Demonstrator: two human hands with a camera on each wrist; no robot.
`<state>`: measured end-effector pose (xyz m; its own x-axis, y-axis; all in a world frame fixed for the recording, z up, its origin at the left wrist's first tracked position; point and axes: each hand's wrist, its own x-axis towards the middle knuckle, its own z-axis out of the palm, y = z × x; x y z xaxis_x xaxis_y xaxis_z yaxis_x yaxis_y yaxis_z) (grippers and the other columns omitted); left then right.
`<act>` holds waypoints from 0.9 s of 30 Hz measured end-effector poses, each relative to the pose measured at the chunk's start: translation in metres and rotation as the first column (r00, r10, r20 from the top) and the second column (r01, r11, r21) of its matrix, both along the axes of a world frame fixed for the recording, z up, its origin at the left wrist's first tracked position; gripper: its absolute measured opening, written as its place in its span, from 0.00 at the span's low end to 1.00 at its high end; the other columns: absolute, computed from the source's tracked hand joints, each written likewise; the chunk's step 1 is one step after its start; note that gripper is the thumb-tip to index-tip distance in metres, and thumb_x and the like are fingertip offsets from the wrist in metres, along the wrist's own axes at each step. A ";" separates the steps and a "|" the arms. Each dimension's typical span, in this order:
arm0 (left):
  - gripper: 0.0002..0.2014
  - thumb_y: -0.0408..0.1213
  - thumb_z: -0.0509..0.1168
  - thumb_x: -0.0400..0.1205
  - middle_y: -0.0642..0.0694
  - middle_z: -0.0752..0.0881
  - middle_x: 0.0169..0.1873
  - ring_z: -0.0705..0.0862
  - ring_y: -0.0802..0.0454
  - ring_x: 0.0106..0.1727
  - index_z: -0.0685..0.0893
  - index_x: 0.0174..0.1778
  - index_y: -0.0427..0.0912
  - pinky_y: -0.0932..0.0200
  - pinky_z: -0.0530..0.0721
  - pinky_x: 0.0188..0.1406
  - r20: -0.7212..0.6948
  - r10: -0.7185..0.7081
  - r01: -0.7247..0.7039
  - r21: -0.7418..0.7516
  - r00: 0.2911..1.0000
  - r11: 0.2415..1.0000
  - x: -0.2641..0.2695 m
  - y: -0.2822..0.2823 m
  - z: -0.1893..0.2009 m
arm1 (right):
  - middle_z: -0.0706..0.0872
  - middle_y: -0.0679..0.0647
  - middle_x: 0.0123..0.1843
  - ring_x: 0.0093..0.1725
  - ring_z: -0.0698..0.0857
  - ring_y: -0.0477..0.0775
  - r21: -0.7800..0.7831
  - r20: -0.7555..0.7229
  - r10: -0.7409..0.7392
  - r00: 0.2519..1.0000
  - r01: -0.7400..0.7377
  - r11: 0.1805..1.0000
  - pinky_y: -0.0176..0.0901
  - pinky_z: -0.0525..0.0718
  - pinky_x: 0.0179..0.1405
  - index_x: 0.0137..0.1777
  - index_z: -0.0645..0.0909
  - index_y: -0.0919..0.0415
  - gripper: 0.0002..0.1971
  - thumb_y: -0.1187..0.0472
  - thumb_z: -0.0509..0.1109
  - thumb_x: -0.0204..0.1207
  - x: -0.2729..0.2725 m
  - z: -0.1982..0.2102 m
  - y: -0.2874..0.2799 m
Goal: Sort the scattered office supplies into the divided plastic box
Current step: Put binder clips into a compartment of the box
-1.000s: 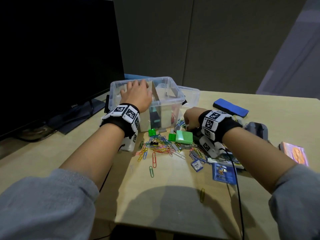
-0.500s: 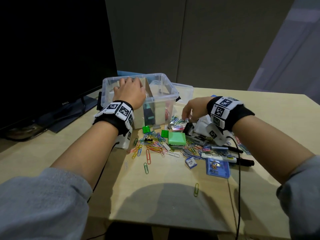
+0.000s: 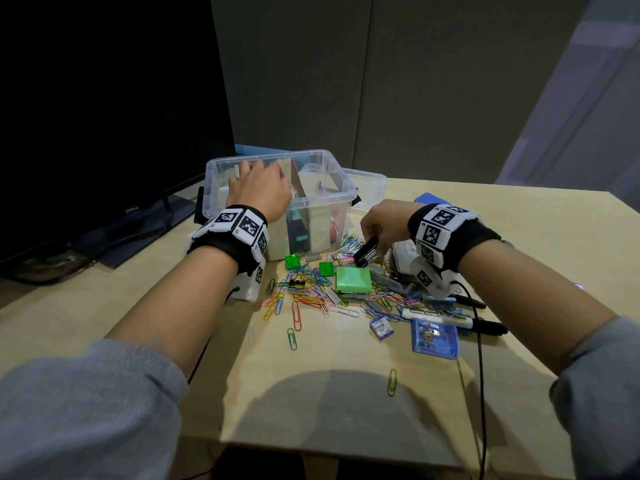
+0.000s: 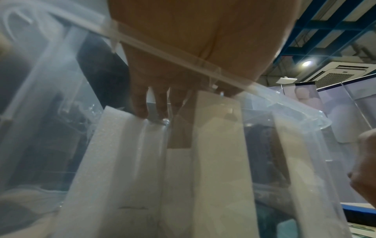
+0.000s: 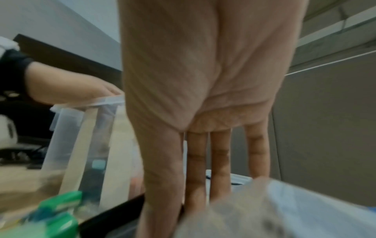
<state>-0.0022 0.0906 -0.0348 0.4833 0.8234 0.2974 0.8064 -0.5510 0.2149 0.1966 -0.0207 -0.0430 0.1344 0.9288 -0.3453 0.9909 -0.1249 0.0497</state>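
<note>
A clear plastic box (image 3: 341,199) with cardboard and white foam dividers (image 4: 114,145) stands at the back of the desk. My left hand (image 3: 258,188) lies over its near rim, and its straight fingers (image 4: 140,106) hang inside and touch the top of the foam. My right hand (image 3: 372,239) hovers just right of the box and pinches a black oblong item (image 3: 366,252) above the pile. Coloured paper clips (image 3: 311,294), a green case (image 3: 353,280) and two small green cubes (image 3: 292,261) lie scattered in front of the box.
Markers (image 3: 485,327), a blue card pack (image 3: 434,337) and a small blue tag (image 3: 381,327) lie at the right. One green clip (image 3: 392,382) sits alone near the front. A dark monitor (image 3: 104,98) stands left; the box lid (image 3: 369,183) lies behind the box.
My right hand has risen from the pile and now holds the black item clear of the desk. The left hand has stayed on the box rim.
</note>
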 end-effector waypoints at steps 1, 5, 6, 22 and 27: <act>0.19 0.44 0.50 0.87 0.39 0.76 0.69 0.69 0.40 0.72 0.76 0.69 0.41 0.39 0.68 0.69 -0.001 -0.001 0.001 0.001 1.000 1.000 0.000 0.000 0.000 | 0.88 0.53 0.46 0.46 0.82 0.53 0.010 -0.045 0.002 0.999 -0.001 1.000 0.42 0.77 0.44 0.50 0.83 0.58 0.16 0.61 0.82 0.65 0.001 0.003 -0.002; 0.17 0.43 0.51 0.87 0.40 0.77 0.68 0.69 0.41 0.71 0.77 0.67 0.41 0.40 0.69 0.69 0.022 -0.001 0.001 0.000 1.000 1.000 0.000 -0.002 0.001 | 0.86 0.49 0.38 0.42 0.81 0.50 0.050 -0.217 -0.011 0.976 0.022 0.998 0.41 0.75 0.42 0.44 0.82 0.57 0.13 0.65 0.82 0.64 0.003 0.014 -0.007; 0.16 0.43 0.52 0.87 0.41 0.78 0.67 0.70 0.41 0.70 0.78 0.65 0.42 0.40 0.69 0.68 0.044 -0.002 0.002 0.001 0.999 1.000 -0.001 -0.002 0.001 | 0.85 0.48 0.37 0.41 0.80 0.50 0.076 -0.245 -0.015 0.969 0.034 0.997 0.41 0.75 0.42 0.43 0.82 0.58 0.12 0.66 0.82 0.64 0.004 0.017 -0.008; 0.17 0.52 0.74 0.75 0.47 0.91 0.44 0.89 0.52 0.48 0.85 0.53 0.45 0.51 0.87 0.53 0.512 -0.256 0.438 -0.274 0.820 0.856 -0.023 -0.027 0.048 | 0.89 0.57 0.37 0.35 0.86 0.54 0.315 -0.911 0.171 0.375 0.366 0.876 0.42 0.85 0.32 0.50 0.80 0.67 0.11 0.70 0.77 0.70 -0.026 0.067 0.001; 0.06 0.31 0.72 0.79 0.41 0.91 0.39 0.90 0.56 0.40 0.84 0.50 0.36 0.63 0.87 0.46 0.639 -0.148 0.488 -0.395 0.755 0.779 -0.024 -0.033 0.047 | 0.88 0.57 0.39 0.35 0.88 0.53 0.274 -0.936 0.160 0.313 0.365 0.890 0.44 0.88 0.34 0.58 0.78 0.69 0.15 0.73 0.73 0.73 -0.040 0.058 0.006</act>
<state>-0.0267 0.0580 0.0118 0.6357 0.7507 0.1799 0.2457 -0.4177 0.8748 0.1568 -0.0147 0.0146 0.0786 0.9955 0.0529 0.3080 0.0262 -0.9510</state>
